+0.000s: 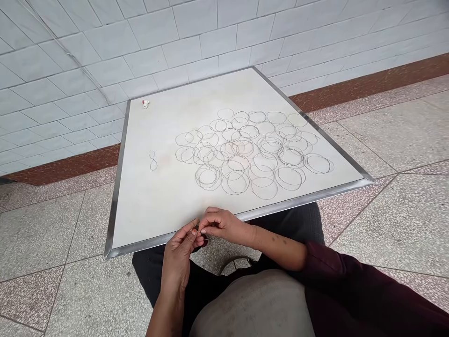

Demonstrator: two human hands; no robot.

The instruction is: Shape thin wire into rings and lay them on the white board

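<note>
My left hand and my right hand meet just off the near edge of a white metal-framed board. Their fingertips pinch a thin wire, which is mostly hidden by my fingers. Many thin wire rings lie overlapping in a loose cluster across the board, a little beyond my hands. Left of them lies a small wire figure-eight. A small white-and-red object, perhaps a spool, sits near the far left corner.
The board rests over my dark trousers. A maroon sleeve covers my right arm above the wrist. Speckled stone floor tiles spread below, and a white tiled wall with a brown skirting band runs behind.
</note>
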